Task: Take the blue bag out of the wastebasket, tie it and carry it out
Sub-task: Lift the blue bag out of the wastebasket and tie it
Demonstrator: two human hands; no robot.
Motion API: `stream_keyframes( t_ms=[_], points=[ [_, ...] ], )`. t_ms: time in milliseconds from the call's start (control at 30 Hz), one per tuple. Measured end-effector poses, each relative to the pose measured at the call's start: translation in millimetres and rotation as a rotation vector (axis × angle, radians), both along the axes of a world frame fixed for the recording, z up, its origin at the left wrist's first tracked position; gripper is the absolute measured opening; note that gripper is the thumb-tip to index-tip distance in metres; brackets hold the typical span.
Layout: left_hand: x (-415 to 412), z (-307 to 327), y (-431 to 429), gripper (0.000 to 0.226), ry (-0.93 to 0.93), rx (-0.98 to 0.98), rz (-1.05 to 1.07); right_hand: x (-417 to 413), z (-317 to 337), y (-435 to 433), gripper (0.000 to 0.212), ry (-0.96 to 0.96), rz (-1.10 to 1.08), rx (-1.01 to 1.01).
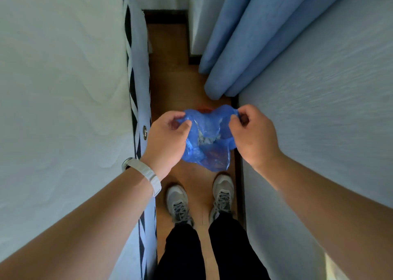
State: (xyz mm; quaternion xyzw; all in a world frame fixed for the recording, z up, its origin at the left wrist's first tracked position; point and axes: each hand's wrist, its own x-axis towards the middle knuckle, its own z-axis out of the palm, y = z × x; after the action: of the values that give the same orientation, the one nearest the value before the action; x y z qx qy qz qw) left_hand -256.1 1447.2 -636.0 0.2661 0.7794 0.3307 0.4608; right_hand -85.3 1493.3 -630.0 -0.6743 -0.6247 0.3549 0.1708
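Note:
A thin blue plastic bag [209,139] hangs in the air above the wooden floor, in front of my feet. Pale crumpled waste shows through its open top. My left hand [168,139] pinches the bag's left rim, and my right hand [253,135] pinches the right rim, so the mouth is stretched between them. A small red-orange edge [204,110] shows just behind the bag's top; most of that thing is hidden by the bag, and I cannot tell what it is.
I stand in a narrow strip of wooden floor [170,84]. A white mattress [63,88] with a black-and-white patterned border lies on the left, a pale wall [319,109] on the right. Blue curtains [244,45] hang ahead on the right.

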Motion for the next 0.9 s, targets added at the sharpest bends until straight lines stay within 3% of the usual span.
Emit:
stream_keyframes(
  t_ms=[100,233,500,667,800,900],
  points=[
    [1.2,41.8,-0.5,0.035,-0.065,0.011,-0.040,-1.5,40.1,-1.8,0.011,0.019,-0.009,-0.001],
    [-3.0,83.6,-3.1,0.040,0.039,0.076,-0.162,-1.7,79.9,-3.8,0.011,0.021,-0.030,0.018],
    [-28.8,214.0,-10.2,0.028,0.580,0.455,-0.478,-5.3,204.6,-10.9,0.013,0.053,-0.011,0.106],
    [-25.9,277.9,-9.2,0.018,0.575,0.592,-0.432,-3.6,266.8,-16.1,0.014,0.029,0.127,0.188],
    [-16.0,336.7,-9.2,0.018,0.440,0.589,-0.396,0.5,318.9,-20.4,0.010,-0.027,0.221,0.360],
    [-9.4,376.9,-7.7,0.028,0.368,0.573,-0.408,-2.2,353.2,-24.4,0.016,0.009,0.197,0.370]
  ],
)
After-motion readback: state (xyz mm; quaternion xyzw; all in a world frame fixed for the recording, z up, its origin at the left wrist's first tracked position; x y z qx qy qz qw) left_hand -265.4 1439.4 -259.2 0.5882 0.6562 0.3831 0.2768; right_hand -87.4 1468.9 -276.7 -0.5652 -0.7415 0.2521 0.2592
